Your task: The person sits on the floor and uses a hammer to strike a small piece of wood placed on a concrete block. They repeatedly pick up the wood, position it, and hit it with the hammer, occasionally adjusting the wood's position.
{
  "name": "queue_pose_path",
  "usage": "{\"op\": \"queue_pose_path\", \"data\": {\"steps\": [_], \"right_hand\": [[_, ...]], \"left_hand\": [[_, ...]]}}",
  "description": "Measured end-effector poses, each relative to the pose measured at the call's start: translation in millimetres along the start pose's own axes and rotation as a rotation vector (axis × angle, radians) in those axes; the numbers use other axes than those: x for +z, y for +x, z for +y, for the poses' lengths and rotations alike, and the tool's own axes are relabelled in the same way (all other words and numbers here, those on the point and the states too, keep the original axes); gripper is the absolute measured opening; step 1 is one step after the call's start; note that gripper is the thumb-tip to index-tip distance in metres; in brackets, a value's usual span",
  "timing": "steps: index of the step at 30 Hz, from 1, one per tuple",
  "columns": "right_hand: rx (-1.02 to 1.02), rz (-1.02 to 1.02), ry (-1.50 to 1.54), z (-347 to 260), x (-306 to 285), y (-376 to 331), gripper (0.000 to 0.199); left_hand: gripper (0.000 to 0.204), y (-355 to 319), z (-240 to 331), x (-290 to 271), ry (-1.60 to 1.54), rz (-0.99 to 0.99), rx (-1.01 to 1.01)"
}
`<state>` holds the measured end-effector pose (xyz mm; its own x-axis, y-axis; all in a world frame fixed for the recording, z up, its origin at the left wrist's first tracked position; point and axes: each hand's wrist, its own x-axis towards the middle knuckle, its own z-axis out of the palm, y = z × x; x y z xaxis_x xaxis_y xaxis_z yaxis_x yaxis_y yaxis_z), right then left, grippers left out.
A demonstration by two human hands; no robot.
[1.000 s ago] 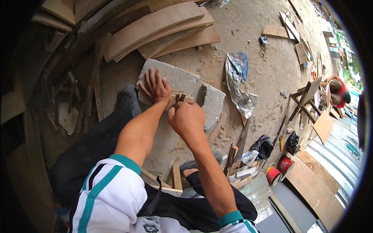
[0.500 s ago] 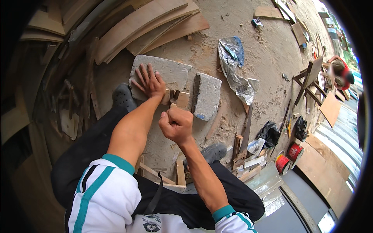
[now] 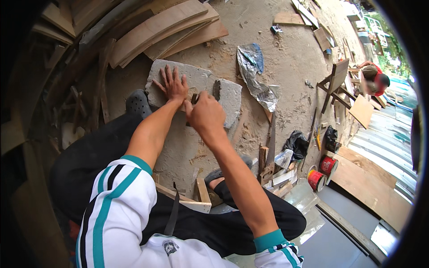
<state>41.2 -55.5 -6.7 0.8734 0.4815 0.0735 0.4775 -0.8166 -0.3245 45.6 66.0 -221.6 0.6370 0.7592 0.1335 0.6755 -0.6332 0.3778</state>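
My left hand point(image 3: 172, 87) lies flat with fingers spread on a grey stone slab point(image 3: 199, 73) on the sandy ground. A sliver of pale wood shows under its heel. My right hand point(image 3: 206, 117) is a closed fist right beside it, gripping a small dark tool point(image 3: 194, 97) whose tip meets the slab by my left thumb. What kind of tool it is stays hidden by the fist. A second grey slab piece point(image 3: 230, 96) lies against the first, to the right of a dark gap.
Curved wooden planks point(image 3: 161, 27) are stacked beyond the slab. A crumpled plastic sheet point(image 3: 257, 73) lies to the right. Two red cans point(image 3: 322, 172), a black bag point(image 3: 297, 143), wood offcuts point(image 3: 272, 172) and a hand saw lie lower right. Another person in red point(image 3: 373, 78) crouches far right.
The view has shifted and moved closer. My right fist has slid in against my left hand, covering the small wood piece that showed between them. My left hand stays spread on the slab.
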Motion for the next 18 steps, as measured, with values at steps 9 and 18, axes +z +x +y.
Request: {"op": "queue_pose_path", "data": {"steps": [9,18], "right_hand": [[0.166,-0.76,0.03,-1.2,-13.1,45.8,0.017],[0.09,-0.794,-0.101,-11.8,-20.3,43.8,0.012]], "left_hand": [[0.04,-31.4,-22.0,-55.0,-0.115,-0.216,0.549],[0.026,-48.3,-30.3,-138.8,0.193,-0.699,0.649]]}}
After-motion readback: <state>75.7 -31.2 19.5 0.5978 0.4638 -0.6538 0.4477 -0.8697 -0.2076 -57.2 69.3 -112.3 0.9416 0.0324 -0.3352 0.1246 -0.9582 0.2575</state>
